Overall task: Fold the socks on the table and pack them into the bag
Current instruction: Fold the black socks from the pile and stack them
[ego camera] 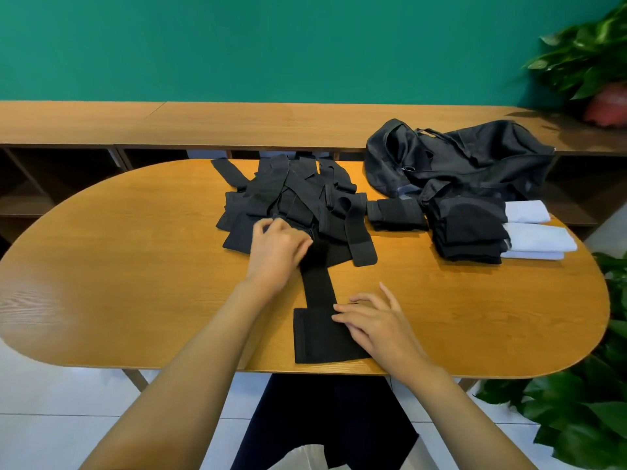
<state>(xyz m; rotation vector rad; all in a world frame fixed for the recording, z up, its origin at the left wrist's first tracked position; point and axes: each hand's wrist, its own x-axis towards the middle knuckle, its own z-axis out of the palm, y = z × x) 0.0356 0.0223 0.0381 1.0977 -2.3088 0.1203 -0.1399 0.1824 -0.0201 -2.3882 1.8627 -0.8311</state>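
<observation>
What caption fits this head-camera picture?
Left hand holds a black sock, right hand presses it flat on the table, beside sock pile, folded stacks and bag.

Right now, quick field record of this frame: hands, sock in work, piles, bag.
left hand: grips far end of the laid-out black sock
right hand: fingers straight, pressing that sock's near end
unfolded pile: black socks, behind the laid-out one
folded black socks: stacks at right, before the bag
folded white socks: touching the black stack's right side
bag: black, slumped at table's far right; contents not visible
table: oval, wood
</observation>
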